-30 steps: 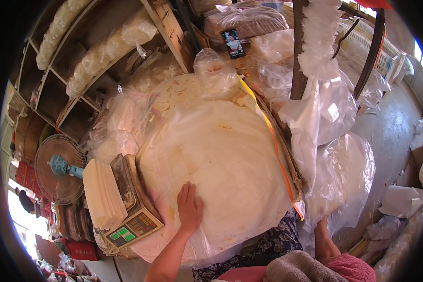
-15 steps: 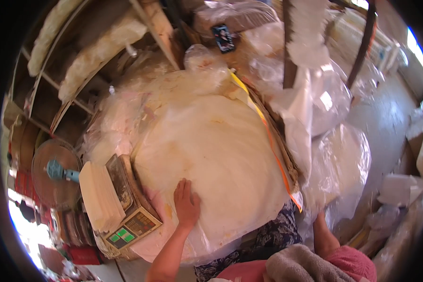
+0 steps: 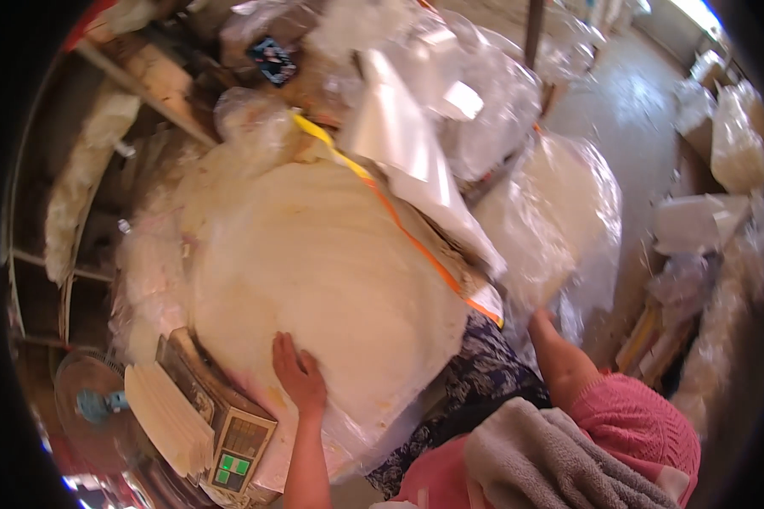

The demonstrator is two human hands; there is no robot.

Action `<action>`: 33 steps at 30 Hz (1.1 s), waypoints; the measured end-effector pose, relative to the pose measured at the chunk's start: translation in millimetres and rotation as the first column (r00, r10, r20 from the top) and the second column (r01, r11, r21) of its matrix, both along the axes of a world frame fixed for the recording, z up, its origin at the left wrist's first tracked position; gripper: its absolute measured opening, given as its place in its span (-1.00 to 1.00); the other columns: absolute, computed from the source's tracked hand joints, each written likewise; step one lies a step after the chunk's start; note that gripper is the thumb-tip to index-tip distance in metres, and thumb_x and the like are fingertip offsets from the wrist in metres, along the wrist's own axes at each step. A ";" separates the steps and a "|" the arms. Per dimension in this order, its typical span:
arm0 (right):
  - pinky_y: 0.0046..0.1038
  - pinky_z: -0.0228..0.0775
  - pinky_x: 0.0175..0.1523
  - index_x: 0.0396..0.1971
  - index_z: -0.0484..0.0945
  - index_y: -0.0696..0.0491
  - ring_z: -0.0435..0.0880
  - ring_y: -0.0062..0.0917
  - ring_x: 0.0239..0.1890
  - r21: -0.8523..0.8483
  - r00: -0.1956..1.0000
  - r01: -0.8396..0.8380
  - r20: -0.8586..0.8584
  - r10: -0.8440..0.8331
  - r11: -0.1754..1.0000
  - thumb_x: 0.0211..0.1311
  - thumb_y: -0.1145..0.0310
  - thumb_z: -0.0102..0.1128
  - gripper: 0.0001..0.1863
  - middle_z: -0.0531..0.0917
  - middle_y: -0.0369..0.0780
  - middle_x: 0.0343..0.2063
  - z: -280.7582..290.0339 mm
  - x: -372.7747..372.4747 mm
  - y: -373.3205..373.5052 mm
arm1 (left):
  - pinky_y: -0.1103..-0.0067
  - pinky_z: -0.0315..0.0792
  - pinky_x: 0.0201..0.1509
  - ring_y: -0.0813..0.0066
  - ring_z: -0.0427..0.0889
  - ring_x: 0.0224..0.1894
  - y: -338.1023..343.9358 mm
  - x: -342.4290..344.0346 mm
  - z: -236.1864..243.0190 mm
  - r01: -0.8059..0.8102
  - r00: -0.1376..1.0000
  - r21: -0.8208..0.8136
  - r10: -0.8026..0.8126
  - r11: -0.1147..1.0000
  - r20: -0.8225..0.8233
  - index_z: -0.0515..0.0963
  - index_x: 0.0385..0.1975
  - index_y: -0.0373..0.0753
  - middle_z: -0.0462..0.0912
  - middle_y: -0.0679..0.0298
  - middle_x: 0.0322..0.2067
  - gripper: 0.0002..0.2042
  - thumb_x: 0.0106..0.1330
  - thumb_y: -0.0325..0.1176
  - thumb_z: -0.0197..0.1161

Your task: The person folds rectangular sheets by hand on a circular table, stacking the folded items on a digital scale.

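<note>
My left hand [image 3: 299, 373] lies open, fingers stretched out, on a pale plastic-covered padded surface [image 3: 314, 246] stained in places. Just left of it is a scale [image 3: 239, 441] with green displays, beside a stack of cream sheets [image 3: 168, 416]. On the right, my right hand [image 3: 542, 324] reaches to a large clear plastic bag [image 3: 547, 212] of pale material; its fingers are hidden at the bag's lower part, so I cannot tell their grip. A yellow-orange strip [image 3: 399, 220] runs along the surface's right edge, next to a long white plastic sheet [image 3: 407, 153].
Wooden shelving [image 3: 76, 271] with wrapped bundles is at left, a fan [image 3: 93, 403] below it. A phone [image 3: 272, 59] lies among plastic bags at the back. Along the grey floor [image 3: 632, 102] on the right are cartons and bagged material [image 3: 738, 136].
The view has swung right, so the surface appears shifted left. My right arm and pink sleeve show more. My left hand stays flat; my right hand stays at the bag.
</note>
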State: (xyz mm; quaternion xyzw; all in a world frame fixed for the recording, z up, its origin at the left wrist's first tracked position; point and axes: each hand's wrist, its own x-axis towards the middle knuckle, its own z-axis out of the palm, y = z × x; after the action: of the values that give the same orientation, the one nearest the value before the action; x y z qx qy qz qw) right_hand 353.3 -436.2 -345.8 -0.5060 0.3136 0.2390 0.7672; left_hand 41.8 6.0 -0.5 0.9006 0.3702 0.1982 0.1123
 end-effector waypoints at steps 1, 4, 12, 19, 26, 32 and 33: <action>-0.21 0.54 -0.09 -0.02 0.61 0.07 0.67 -0.26 -0.14 0.004 1.000 -0.008 -0.009 0.008 1.000 0.16 0.00 0.29 -0.49 0.68 -0.13 -0.16 -4.9 -2.1 0.2 | 0.22 0.05 0.45 -0.02 0.19 0.39 0.3 -0.7 1.0 -0.005 1.000 0.001 0.005 1.000 -0.006 0.32 0.27 -0.38 0.29 -0.06 0.32 -0.55 0.39 -0.41 0.01; -0.21 0.54 -0.09 -0.03 0.61 0.08 0.67 -0.26 -0.15 -0.006 0.999 -0.030 -0.031 0.030 1.000 0.16 -0.03 0.28 -0.47 0.69 -0.13 -0.16 -9.3 -7.8 3.1 | 0.23 0.05 0.45 0.00 0.18 0.39 0.0 -10.1 3.5 -0.023 1.000 0.000 0.023 1.000 -0.003 0.32 0.27 -0.37 0.29 -0.03 0.33 -0.54 0.37 -0.41 0.04; -0.20 0.53 -0.08 -0.05 0.62 0.10 0.68 -0.26 -0.15 -0.041 0.995 -0.093 -0.030 0.092 0.995 0.16 -0.08 0.25 -0.44 0.69 -0.12 -0.17 -23.4 3.5 9.8 | 0.20 0.04 0.44 0.00 0.19 0.39 -1.6 -8.4 6.5 -0.054 0.998 -0.016 0.054 0.998 0.028 0.33 0.27 -0.34 0.29 -0.01 0.33 -0.54 0.36 -0.40 0.06; -0.19 0.52 -0.07 -0.06 0.63 0.11 0.69 -0.25 -0.16 -0.107 0.992 -0.123 -0.026 0.121 0.987 0.15 -0.14 0.23 -0.40 0.70 -0.11 -0.18 -35.0 7.3 3.5 | 0.19 0.02 0.45 0.00 0.20 0.39 -0.3 -6.4 8.3 -0.043 0.999 -0.009 0.044 0.999 0.032 0.32 0.27 -0.35 0.30 -0.02 0.32 -0.53 0.35 -0.38 0.06; -0.18 0.52 -0.06 -0.08 0.64 0.13 0.69 -0.25 -0.16 -0.306 0.980 -0.197 -0.030 0.198 0.931 0.15 -0.19 0.21 -0.36 0.71 -0.10 -0.19 -35.5 14.8 -9.4 | 0.18 0.02 0.44 0.01 0.20 0.38 -0.1 -8.0 8.4 -0.040 0.999 -0.012 0.040 0.999 0.035 0.33 0.26 -0.35 0.30 -0.04 0.32 -0.52 0.34 -0.38 0.07; -0.17 0.51 -0.05 -0.10 0.64 0.14 0.70 -0.24 -0.17 -0.720 0.902 -0.353 -0.091 0.423 0.598 0.14 -0.23 0.20 -0.32 0.72 -0.09 -0.20 -26.2 38.5 -18.1 | 0.19 0.04 0.44 -0.01 0.20 0.38 2.5 -4.8 6.7 -0.020 0.999 0.005 0.020 1.000 0.046 0.33 0.26 -0.36 0.30 -0.03 0.31 -0.52 0.33 -0.39 0.09; -0.17 0.51 -0.05 -0.10 0.64 0.15 0.70 -0.24 -0.17 -0.765 0.879 -0.378 -0.119 0.463 0.521 0.14 -0.24 0.19 -0.32 0.72 -0.09 -0.20 -23.3 43.3 -13.8 | 0.19 0.05 0.43 -0.02 0.20 0.38 1.4 -7.5 6.6 -0.031 0.999 0.003 0.030 1.000 0.041 0.33 0.26 -0.36 0.30 -0.03 0.31 -0.52 0.33 -0.39 0.09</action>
State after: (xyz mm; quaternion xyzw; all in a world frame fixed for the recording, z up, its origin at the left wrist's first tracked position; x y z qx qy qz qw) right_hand 396.6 -449.9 -369.1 -0.8547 0.2144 0.2345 0.4104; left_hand 34.2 7.3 6.1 0.8908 0.3813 0.2187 0.1153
